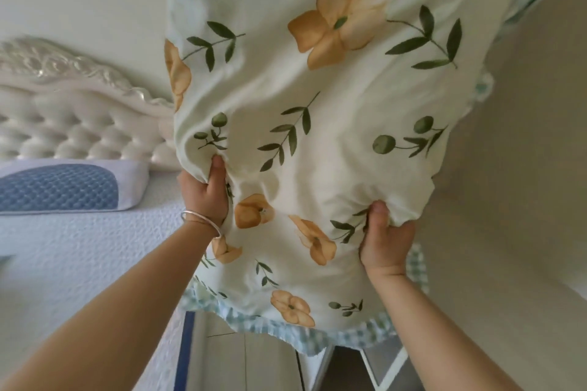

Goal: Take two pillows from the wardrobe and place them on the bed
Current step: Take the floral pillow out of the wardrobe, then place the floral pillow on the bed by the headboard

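A large cream pillow (317,124) printed with orange flowers and green leaves, edged with a green check frill, fills the middle of the head view, held up in the air. My left hand (206,194), with a silver bangle on the wrist, pinches the fabric at its lower left. My right hand (386,238) grips a fold at its lower right. The bed (79,257), with a white textured cover, lies to the left and below the pillow. A white pillow with a blue mesh panel (66,187) rests on the bed by the headboard.
A cream tufted headboard (79,124) with a carved top stands at the left against a pale wall. Pale floor tiles and a white frame show under the held pillow. A beige wall rises on the right.
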